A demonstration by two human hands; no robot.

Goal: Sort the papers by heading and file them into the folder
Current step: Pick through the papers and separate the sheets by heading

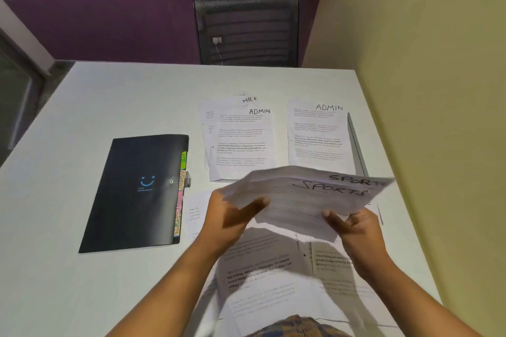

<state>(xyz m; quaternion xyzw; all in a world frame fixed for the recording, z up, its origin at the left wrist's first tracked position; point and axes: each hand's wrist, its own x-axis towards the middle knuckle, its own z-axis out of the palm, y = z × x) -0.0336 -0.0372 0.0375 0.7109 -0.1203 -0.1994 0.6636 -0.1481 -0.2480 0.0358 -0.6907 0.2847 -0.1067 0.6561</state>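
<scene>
A sheaf of white printed paper sheets headed SPORTS (301, 200) is held above the white table (123, 104) by both hands. Its left edge is gripped by the left hand (232, 216), thumb on top. Its near right edge is pinched by the right hand (353, 227). A closed black plastic folder with coloured side tabs (137, 191) is laid flat, left of the left hand. A white paper stack headed ADMIN (238, 142) is placed beyond the left hand, and a second ADMIN stack (317, 134) beyond the right hand.
</scene>
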